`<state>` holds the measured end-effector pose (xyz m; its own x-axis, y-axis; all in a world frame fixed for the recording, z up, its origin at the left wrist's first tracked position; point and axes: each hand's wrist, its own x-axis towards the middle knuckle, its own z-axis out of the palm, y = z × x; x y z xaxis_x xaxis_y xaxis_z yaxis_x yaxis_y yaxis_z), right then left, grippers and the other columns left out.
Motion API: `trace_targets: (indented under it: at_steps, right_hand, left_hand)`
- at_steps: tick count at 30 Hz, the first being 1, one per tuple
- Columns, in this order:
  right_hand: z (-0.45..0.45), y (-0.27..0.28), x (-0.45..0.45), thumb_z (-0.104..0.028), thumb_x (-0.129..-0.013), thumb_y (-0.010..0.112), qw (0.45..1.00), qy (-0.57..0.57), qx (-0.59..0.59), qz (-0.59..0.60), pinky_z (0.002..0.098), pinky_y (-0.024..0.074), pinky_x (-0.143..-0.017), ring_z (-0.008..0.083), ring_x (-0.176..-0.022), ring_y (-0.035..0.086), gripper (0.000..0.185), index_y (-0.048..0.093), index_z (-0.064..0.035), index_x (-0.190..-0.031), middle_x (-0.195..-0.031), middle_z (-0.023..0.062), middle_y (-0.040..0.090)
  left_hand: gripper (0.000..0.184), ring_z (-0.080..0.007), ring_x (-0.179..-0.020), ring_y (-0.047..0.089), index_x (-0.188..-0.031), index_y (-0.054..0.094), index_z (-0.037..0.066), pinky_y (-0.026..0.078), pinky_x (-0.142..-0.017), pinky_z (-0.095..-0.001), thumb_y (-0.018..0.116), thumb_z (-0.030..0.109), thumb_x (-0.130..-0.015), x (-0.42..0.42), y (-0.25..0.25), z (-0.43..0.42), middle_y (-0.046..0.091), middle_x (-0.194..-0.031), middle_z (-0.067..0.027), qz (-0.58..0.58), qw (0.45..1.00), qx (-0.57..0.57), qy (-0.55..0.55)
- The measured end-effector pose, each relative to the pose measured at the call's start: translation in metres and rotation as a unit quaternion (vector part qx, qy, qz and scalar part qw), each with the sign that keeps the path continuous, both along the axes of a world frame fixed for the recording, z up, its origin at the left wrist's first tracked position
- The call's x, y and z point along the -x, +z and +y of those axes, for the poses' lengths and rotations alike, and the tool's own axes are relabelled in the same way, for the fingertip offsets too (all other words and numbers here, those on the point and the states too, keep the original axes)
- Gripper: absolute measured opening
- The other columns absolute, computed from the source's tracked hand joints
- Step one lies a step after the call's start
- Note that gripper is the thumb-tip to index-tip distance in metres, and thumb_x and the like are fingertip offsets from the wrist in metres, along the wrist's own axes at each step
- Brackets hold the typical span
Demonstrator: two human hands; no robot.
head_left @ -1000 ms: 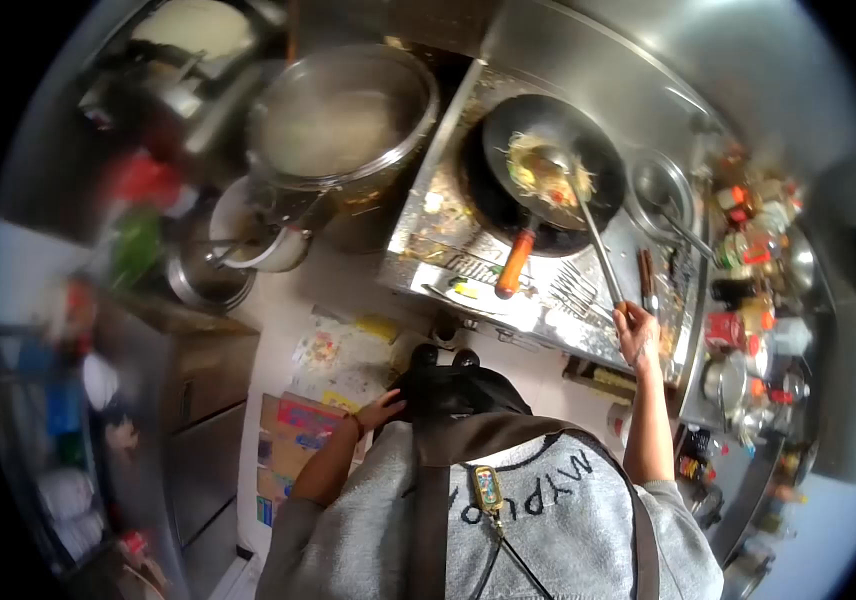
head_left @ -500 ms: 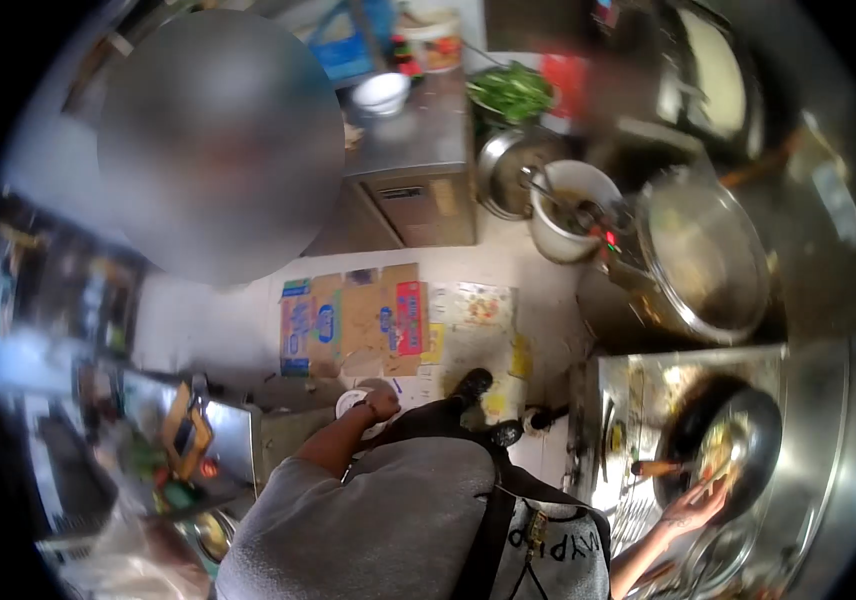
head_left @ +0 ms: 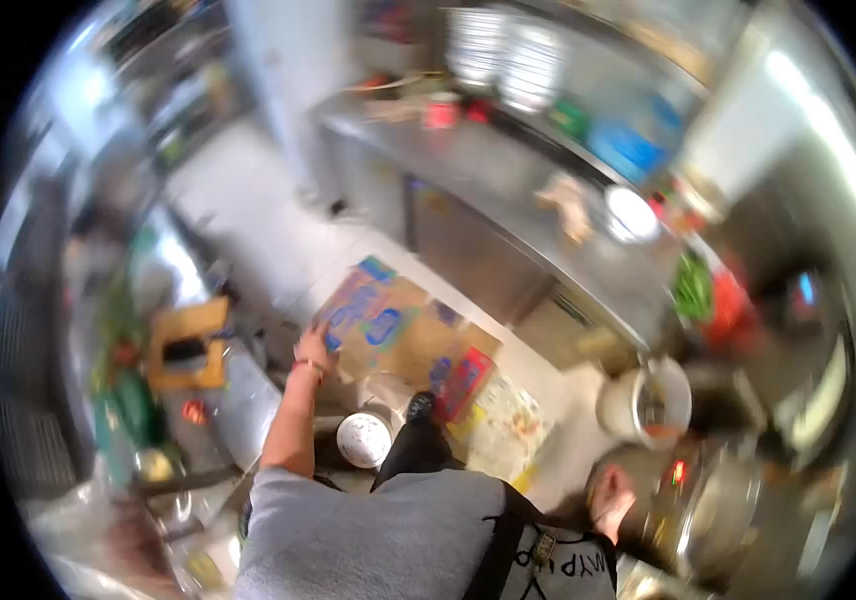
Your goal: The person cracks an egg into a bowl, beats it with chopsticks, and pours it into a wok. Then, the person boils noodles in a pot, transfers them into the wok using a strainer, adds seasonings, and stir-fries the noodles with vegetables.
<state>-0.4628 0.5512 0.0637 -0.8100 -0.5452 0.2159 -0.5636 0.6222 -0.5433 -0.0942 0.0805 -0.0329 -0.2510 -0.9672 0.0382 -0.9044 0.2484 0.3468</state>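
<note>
Turning from the black metal wok, now unseen, we are seemingly pausing stirring, left hand [head_left: 315,347] over flattened brown cardboard [head_left: 416,332], right hand [head_left: 610,497] beside the round steel pot [head_left: 723,510] to its right, both grips unclear.

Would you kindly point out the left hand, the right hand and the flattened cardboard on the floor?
Left hand [head_left: 314,347]: head view, middle of the hand.
Right hand [head_left: 611,496]: head view, middle of the hand.
Flattened cardboard [head_left: 415,336]: head view, bare brown area near its middle.
</note>
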Motion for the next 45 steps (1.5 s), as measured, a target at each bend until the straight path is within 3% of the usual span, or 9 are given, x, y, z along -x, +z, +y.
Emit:
trace_targets:
  at_steps: [4,8,13,15,21,24,27,30,45]
  right_hand:
    - [-0.14,-0.043,0.023,-0.008,-0.081,0.059,0.96,0.236,-0.105,-0.103,0.0357,0.0506,-0.066,0.0236,-0.073,0.065,0.017,0.067,-0.002,-0.096,-0.084,0.0161,0.066]
    - [-0.235,-0.052,0.06,-0.004,-0.082,0.06,0.948,0.258,-0.106,-0.151,0.0282,0.0482,-0.063,0.018,-0.07,0.059,0.021,0.063,-0.0006,-0.102,-0.082,0.0116,0.063]
    - [-0.323,-0.027,0.051,-0.008,-0.085,0.058,0.934,0.325,-0.133,-0.065,0.0288,0.049,-0.066,0.0188,-0.072,0.06,0.021,0.061,0.0041,-0.101,-0.085,0.0132,0.064]
    - [-0.337,-0.087,0.089,-0.009,-0.084,0.057,0.898,0.388,-0.169,-0.119,0.0288,0.0496,-0.066,0.0204,-0.074,0.062,0.02,0.062,0.0036,-0.099,-0.087,0.0143,0.064]
    - [-0.384,-0.029,0.039,-0.009,-0.081,0.057,0.842,0.499,-0.186,-0.09,0.0375,0.0504,-0.065,0.0321,-0.071,0.064,0.022,0.061,0.0039,-0.099,-0.08,0.0222,0.063]
    - [-0.394,-0.037,0.029,-0.011,-0.081,0.057,0.844,0.479,-0.219,-0.103,0.0374,0.0502,-0.065,0.0316,-0.071,0.063,0.022,0.062,0.0019,-0.098,-0.079,0.0211,0.063]
    - [-0.388,-0.045,0.023,-0.012,-0.08,0.057,0.846,0.458,-0.249,-0.112,0.0374,0.05,-0.065,0.031,-0.07,0.063,0.022,0.062,0.0,-0.098,-0.078,0.0201,0.063]
    - [-0.381,-0.058,0.017,-0.013,-0.08,0.057,0.845,0.445,-0.266,-0.13,0.0373,0.0498,-0.065,0.0305,-0.07,0.063,0.021,0.063,-0.0019,-0.097,-0.077,0.019,0.063]
    - [-0.367,-0.128,0.028,-0.018,-0.077,0.059,0.84,0.402,-0.323,-0.166,0.0369,0.049,-0.066,0.0284,-0.071,0.061,0.021,0.065,-0.0105,-0.096,-0.075,0.0138,0.062]
  left_hand:
    - [0.027,-0.0313,-0.112,0.05,-0.1,0.066,0.014,0.038,-0.092,-0.0541,0.061,0.027,-0.077,-0.123,0.086,-0.105,0.055,-0.121,-0.0135,-0.102,0.972,-0.1,0.185]
    - [0.037,-0.0397,-0.121,0.04,-0.112,0.059,0.01,0.034,-0.098,-0.0535,0.062,0.021,-0.077,-0.254,0.113,-0.143,0.039,-0.135,-0.0215,-0.078,0.927,0.227,0.288]
    - [0.062,-0.0476,-0.127,0.029,-0.129,0.045,0.007,0.028,-0.105,-0.048,0.067,0.01,-0.072,-0.304,0.289,-0.106,0.027,-0.139,-0.0292,-0.169,0.765,0.493,0.378]
    - [0.064,-0.0451,-0.126,0.031,-0.131,0.043,0.004,0.029,-0.104,-0.0491,0.067,0.015,-0.073,-0.336,0.345,-0.092,0.028,-0.139,-0.0292,-0.189,0.736,0.491,0.426]
    - [0.063,-0.0379,-0.132,0.027,-0.139,0.032,0.006,0.028,-0.108,-0.049,0.053,0.034,-0.087,-0.406,0.474,-0.078,0.027,-0.144,-0.0214,-0.256,0.715,0.189,0.622]
    - [0.066,-0.0376,-0.129,0.033,-0.139,0.033,0.007,0.032,-0.106,-0.0477,0.049,0.047,-0.089,-0.521,0.444,-0.098,0.034,-0.143,-0.0164,-0.26,0.687,0.191,0.651]
    - [0.063,-0.0355,-0.116,0.05,-0.128,0.049,0.005,0.042,-0.096,-0.0448,0.054,0.051,-0.085,-0.503,0.46,-0.083,0.051,-0.129,-0.0181,-0.22,0.776,0.117,0.58]
    - [0.057,-0.0343,-0.102,0.059,-0.113,0.061,0.003,0.048,-0.086,-0.0434,0.059,0.051,-0.083,-0.542,0.44,-0.082,0.06,-0.113,-0.0195,-0.229,0.76,0.255,0.552]
    - [0.044,-0.03,-0.098,0.06,-0.106,0.062,-0.006,0.046,-0.087,-0.0381,0.054,0.033,-0.089,-0.403,0.499,-0.119,0.064,-0.105,-0.019,-0.189,0.87,0.283,0.358]
